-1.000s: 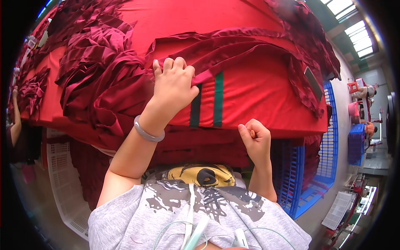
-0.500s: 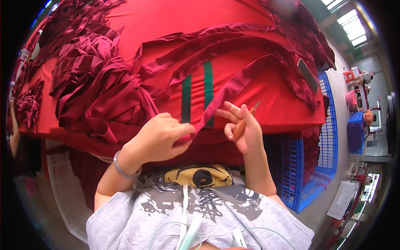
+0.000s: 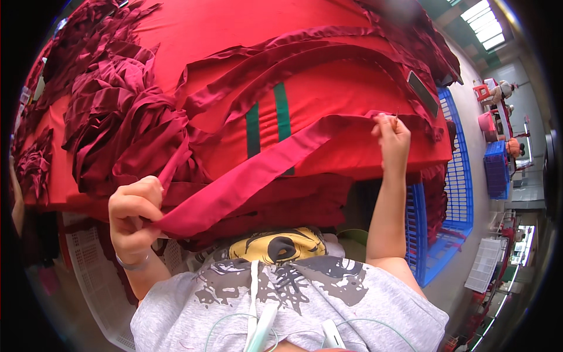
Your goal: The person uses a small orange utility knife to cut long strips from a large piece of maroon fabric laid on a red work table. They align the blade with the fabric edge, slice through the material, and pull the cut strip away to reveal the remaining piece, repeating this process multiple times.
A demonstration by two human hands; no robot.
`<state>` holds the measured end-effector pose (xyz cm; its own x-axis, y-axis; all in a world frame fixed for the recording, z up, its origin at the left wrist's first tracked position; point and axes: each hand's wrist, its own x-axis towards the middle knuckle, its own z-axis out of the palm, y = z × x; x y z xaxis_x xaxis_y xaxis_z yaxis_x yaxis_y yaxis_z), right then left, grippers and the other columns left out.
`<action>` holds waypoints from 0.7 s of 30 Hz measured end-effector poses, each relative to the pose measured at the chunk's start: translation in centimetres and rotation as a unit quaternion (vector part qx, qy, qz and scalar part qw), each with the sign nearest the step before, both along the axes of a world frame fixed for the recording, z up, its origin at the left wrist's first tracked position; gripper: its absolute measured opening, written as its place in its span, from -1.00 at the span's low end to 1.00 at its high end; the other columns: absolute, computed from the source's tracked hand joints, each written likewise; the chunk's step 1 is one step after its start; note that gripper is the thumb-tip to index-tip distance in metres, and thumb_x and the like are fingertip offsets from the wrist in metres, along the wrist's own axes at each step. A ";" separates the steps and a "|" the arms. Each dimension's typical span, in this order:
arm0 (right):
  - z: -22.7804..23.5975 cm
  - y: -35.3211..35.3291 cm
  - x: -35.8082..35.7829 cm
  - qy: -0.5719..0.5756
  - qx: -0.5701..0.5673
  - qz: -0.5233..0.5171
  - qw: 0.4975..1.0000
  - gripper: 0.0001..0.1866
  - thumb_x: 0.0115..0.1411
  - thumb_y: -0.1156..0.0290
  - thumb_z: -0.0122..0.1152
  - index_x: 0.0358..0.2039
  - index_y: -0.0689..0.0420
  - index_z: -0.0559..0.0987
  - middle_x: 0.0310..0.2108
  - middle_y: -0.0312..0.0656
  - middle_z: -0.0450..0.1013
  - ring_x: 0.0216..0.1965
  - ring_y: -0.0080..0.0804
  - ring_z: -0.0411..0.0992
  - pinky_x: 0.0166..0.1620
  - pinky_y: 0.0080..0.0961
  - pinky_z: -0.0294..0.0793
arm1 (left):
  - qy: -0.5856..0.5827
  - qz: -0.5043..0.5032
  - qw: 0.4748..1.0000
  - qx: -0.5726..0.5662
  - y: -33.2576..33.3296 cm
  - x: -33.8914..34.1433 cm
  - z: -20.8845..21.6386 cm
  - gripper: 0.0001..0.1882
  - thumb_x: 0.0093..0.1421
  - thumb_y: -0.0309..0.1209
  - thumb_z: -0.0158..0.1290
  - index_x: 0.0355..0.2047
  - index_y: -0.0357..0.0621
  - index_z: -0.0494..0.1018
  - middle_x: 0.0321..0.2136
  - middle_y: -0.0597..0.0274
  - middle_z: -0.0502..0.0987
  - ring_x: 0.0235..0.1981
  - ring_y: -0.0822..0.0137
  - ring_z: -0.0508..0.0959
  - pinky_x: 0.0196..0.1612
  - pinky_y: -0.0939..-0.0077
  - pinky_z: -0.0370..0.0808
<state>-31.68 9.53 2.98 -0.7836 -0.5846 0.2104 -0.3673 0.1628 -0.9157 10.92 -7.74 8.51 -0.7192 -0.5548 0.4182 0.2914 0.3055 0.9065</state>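
Observation:
A long dark red fabric strip (image 3: 252, 182) stretches slantwise between my two hands, over the table's near edge. My left hand (image 3: 136, 214), at the lower left, is closed round the strip's near end. Farther off to the right, my right hand (image 3: 392, 138) pinches the strip's upper edge. A thin tip shows above its fingers; the orange-handled seam ripper it belongs to is otherwise hidden in that hand. Beyond my left hand lies a big heap of the same dark red fabric (image 3: 126, 126). Two dark green bands (image 3: 281, 111) lie on the table, partly behind the strip.
A red cloth covers the table (image 3: 258, 23). More strips (image 3: 287, 56) curve across it, and a dark phone-like slab (image 3: 423, 94) lies at the right edge. Blue plastic crates (image 3: 457, 176) stand on the right, a white crate (image 3: 91, 264) at lower left. Another person's arm (image 3: 16, 193) shows far left.
My hands have moved apart: the left toward the lower left, the right up and to the right. The strip between them is now drawn out, and my right fingers have closed on it.

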 end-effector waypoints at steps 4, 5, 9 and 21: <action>0.8 1.4 -6.2 0.210 0.338 -0.243 0.885 -0.43 0.23 -0.11 0.07 -0.52 0.20 0.62 -0.48 0.09 0.55 -0.35 0.00 0.56 -0.31 -0.14 0.47 | 0.094 0.000 0.994 0.051 -0.9 0.7 -1.0 -0.82 -0.40 -0.37 0.07 -0.71 -0.16 0.41 -0.72 0.30 0.32 -0.64 0.35 0.23 -0.31 0.39 0.22; 1.1 1.2 -7.0 0.222 0.402 -0.275 0.845 -0.42 0.20 -0.14 0.09 -0.49 0.20 0.64 -0.44 0.12 0.55 -0.28 0.06 0.56 -0.27 -0.10 0.47 | 0.120 0.005 0.990 0.069 -0.9 0.8 -1.1 -0.83 -0.38 -0.36 0.09 -0.70 -0.15 0.42 -0.72 0.31 0.34 -0.65 0.36 0.23 -0.28 0.39 0.23; -1.6 3.3 -11.7 0.232 0.403 -0.224 0.857 -0.54 0.13 0.02 0.19 -0.53 0.25 0.61 -0.54 -0.01 0.55 -0.45 -0.17 0.55 -0.38 -0.25 0.45 | 0.097 -0.024 0.994 0.046 -1.5 1.3 -1.3 -0.82 -0.25 -0.31 0.11 -0.69 -0.13 0.41 -0.67 0.26 0.44 -0.61 0.38 0.27 -0.22 0.36 0.27; 1.1 14.1 -21.3 -0.471 -0.459 0.141 0.740 -0.79 0.16 0.61 -0.06 -0.22 0.26 0.52 -0.28 -0.10 0.54 -0.24 -0.29 0.51 -0.13 -0.38 0.48 | -0.078 0.091 0.991 -0.051 -1.7 0.2 -1.3 -0.76 -0.28 -0.62 0.18 -0.54 -0.22 0.40 -0.67 0.39 0.21 -0.54 0.42 0.23 -0.37 0.53 0.14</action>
